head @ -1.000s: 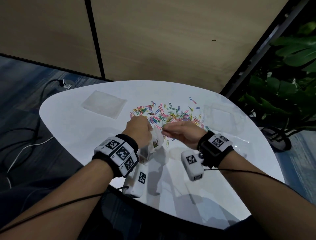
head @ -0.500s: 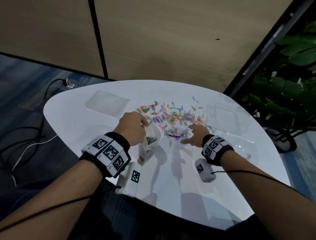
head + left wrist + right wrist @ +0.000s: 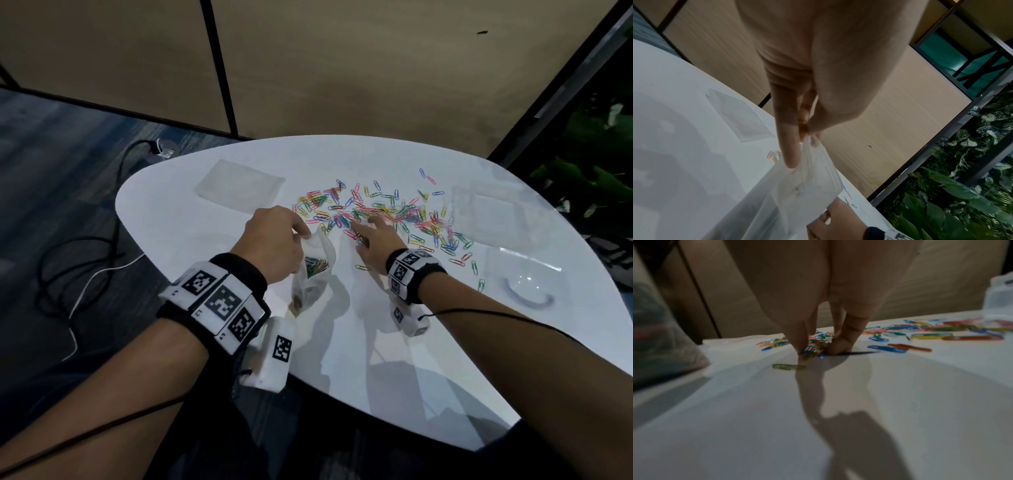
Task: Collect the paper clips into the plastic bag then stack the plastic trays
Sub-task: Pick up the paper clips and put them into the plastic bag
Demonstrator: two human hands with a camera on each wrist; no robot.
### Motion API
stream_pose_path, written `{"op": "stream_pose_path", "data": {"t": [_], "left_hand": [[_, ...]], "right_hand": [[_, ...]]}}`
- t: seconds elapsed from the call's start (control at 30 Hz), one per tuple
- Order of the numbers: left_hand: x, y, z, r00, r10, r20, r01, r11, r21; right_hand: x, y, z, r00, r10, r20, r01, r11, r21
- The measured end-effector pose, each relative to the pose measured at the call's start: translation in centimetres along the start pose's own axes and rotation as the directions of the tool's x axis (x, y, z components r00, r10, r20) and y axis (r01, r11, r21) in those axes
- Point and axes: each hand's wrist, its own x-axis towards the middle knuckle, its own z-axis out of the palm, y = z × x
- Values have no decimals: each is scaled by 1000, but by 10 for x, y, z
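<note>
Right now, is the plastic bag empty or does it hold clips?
Partly filled: coloured paper clips show through the plastic bag, whose mouth the left hand holds open.

A white rounded table (image 3: 394, 359) stands before tan wall panels (image 3: 342, 68) split by dark vertical strips. Black and white cables (image 3: 85, 274) trail over the dark floor at left, and leafy green plants (image 3: 589, 178) fill the right edge.

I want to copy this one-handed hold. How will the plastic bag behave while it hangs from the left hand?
Likely floppy: the plastic bag sags and creases below the left hand pinching its rim. The paper clips inside probably weight it down, so its mouth may close.
</note>
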Motion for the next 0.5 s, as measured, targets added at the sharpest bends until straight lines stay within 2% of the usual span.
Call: {"op": "stream_pose_path", "data": {"t": [0.13,0.3,0.4,0.47,0.5], "left_hand": [[2,0,5,1000,0,6,0,1000,1],[1,0,7,999,-7,35,7,1000,7],[1,1,7,999,-2,42,2,1000,11],[2,2,8,999,-3,46,3,1000,17],[2,3,9,999,-5,52,4,1000,19]], "right_hand": [[2,-8,-4,993,-116,-24,110,977,-180],[-2,-8,-8,1000,-11,-28,5,981,-196],[-4,-2,-18,987,160,-31,-158,986,43],[-7,9,-23,959,284,-10,-272,928,256],[-11,16,-25,941,338,29,-324,870,373]]}}
